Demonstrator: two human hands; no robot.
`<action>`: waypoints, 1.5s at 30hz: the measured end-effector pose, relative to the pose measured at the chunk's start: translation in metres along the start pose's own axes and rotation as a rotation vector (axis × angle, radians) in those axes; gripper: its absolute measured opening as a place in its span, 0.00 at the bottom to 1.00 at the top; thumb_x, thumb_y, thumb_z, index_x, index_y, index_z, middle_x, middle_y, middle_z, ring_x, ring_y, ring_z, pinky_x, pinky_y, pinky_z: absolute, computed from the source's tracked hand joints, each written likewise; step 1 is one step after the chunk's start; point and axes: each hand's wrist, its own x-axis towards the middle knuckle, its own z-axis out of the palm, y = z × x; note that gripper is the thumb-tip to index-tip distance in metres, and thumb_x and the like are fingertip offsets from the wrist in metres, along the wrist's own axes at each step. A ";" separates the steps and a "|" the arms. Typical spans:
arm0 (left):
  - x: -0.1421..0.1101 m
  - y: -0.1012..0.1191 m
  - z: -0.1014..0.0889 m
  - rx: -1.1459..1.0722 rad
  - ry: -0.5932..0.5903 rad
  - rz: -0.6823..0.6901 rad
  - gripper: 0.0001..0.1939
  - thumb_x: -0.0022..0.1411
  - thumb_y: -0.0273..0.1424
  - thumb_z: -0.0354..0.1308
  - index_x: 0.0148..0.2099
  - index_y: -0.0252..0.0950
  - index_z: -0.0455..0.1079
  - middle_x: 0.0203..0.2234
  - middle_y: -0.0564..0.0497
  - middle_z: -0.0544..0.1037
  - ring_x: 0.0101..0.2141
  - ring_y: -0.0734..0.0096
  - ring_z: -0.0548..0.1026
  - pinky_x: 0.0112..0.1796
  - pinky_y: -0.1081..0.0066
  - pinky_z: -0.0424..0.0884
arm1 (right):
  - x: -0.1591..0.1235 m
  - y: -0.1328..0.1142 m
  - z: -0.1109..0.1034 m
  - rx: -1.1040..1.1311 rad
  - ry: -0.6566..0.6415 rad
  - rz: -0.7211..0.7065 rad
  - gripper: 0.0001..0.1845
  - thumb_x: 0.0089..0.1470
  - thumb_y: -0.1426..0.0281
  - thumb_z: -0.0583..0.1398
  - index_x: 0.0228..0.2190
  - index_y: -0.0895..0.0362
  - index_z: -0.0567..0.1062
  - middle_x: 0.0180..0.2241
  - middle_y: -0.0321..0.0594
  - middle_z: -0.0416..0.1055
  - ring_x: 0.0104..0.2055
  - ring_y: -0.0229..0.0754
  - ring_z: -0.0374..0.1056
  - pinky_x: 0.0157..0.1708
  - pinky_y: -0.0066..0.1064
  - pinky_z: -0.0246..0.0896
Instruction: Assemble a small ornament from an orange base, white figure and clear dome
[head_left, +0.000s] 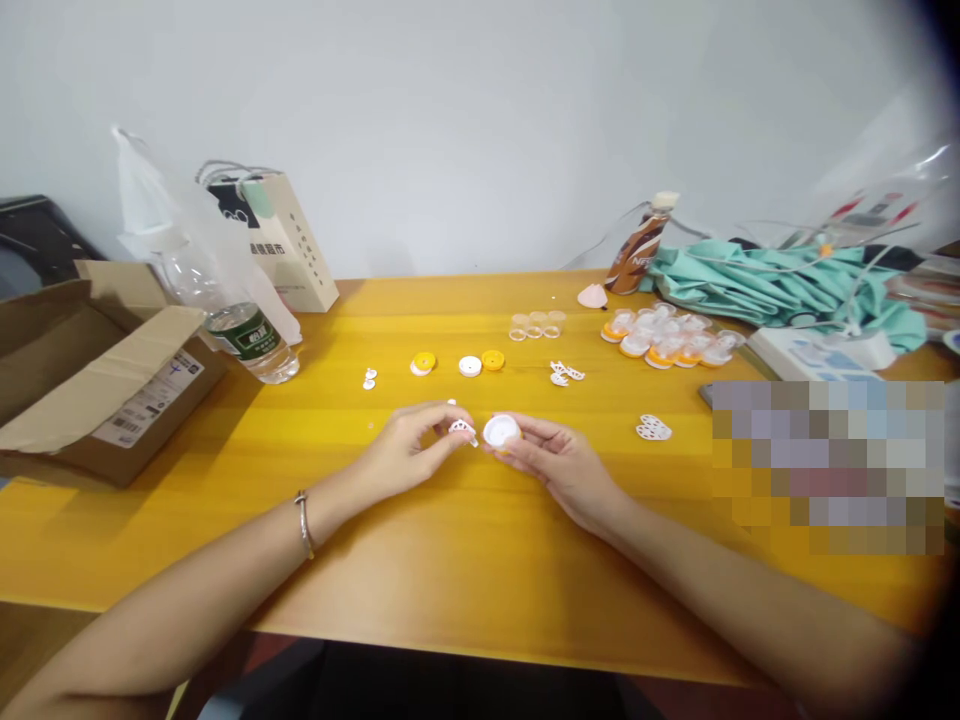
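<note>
Between the thumb and fingers of my left hand (420,445) is a small white perforated plastic piece (462,428). My right hand (562,465) grips a round white cap with a yellow edge (501,431), its hollow side facing up. The two parts are close together but apart, just above the table. Beyond them lie a yellow-and-white cap (424,363), a white disc (470,366) and a yellow disc (493,360). Small white discs (370,379) sit to the left. White perforated pieces (564,374) and more flat perforated discs (654,428) lie to the right.
Clear cylinders (536,326) and a cluster of clear-topped, orange-based pieces (667,338) stand farther back. A cardboard box (105,380), a water bottle (251,330) and a paper bag (289,245) are at left. A brown drink bottle (637,245) and green fabric (780,285) are at right.
</note>
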 end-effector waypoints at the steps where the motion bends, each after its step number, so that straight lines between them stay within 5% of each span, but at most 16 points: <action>1: 0.000 -0.001 0.001 0.026 -0.054 0.001 0.08 0.60 0.32 0.52 0.38 0.35 0.70 0.31 0.50 0.75 0.32 0.73 0.71 0.38 0.71 0.68 | 0.000 -0.002 0.000 0.019 0.005 -0.016 0.19 0.39 0.67 0.67 0.38 0.53 0.76 0.38 0.37 0.76 0.39 0.40 0.71 0.46 0.36 0.63; 5: -0.002 -0.004 0.007 0.114 -0.191 0.010 0.09 0.61 0.32 0.50 0.38 0.35 0.71 0.33 0.49 0.73 0.35 0.72 0.70 0.40 0.69 0.66 | -0.003 -0.008 -0.001 0.029 -0.022 -0.048 0.19 0.40 0.67 0.67 0.39 0.51 0.75 0.40 0.37 0.75 0.43 0.41 0.69 0.47 0.35 0.62; 9: -0.003 -0.009 0.011 0.152 -0.203 0.001 0.11 0.60 0.33 0.52 0.42 0.35 0.70 0.34 0.48 0.70 0.36 0.70 0.69 0.41 0.67 0.66 | -0.006 -0.010 0.000 -0.007 -0.087 -0.045 0.21 0.42 0.66 0.66 0.41 0.52 0.74 0.40 0.39 0.75 0.44 0.42 0.69 0.47 0.36 0.62; 16: -0.004 0.002 0.002 0.072 0.104 0.154 0.17 0.59 0.30 0.53 0.52 0.38 0.63 0.43 0.44 0.70 0.44 0.67 0.68 0.45 0.65 0.65 | -0.005 -0.007 -0.002 -0.013 -0.186 0.005 0.20 0.44 0.66 0.65 0.42 0.50 0.74 0.39 0.37 0.75 0.42 0.39 0.70 0.47 0.34 0.61; 24: -0.008 0.027 -0.004 0.124 -0.100 0.215 0.21 0.56 0.31 0.57 0.53 0.39 0.63 0.41 0.47 0.75 0.40 0.67 0.70 0.44 0.65 0.65 | -0.005 0.002 0.004 0.034 -0.310 0.061 0.19 0.42 0.71 0.65 0.40 0.53 0.73 0.36 0.36 0.75 0.39 0.35 0.70 0.45 0.30 0.60; 35: -0.006 0.019 0.003 -0.291 0.013 0.038 0.15 0.55 0.26 0.58 0.47 0.36 0.67 0.41 0.46 0.74 0.44 0.66 0.71 0.46 0.67 0.67 | -0.007 0.000 0.006 0.148 -0.273 0.032 0.17 0.39 0.74 0.67 0.35 0.54 0.71 0.32 0.32 0.75 0.33 0.32 0.70 0.40 0.26 0.62; 45: -0.004 0.020 0.004 -0.565 -0.031 -0.087 0.13 0.58 0.27 0.56 0.47 0.36 0.67 0.41 0.47 0.75 0.43 0.70 0.73 0.44 0.71 0.70 | -0.007 0.000 0.005 0.180 -0.257 0.039 0.15 0.37 0.68 0.68 0.30 0.55 0.72 0.29 0.32 0.76 0.32 0.31 0.71 0.36 0.22 0.62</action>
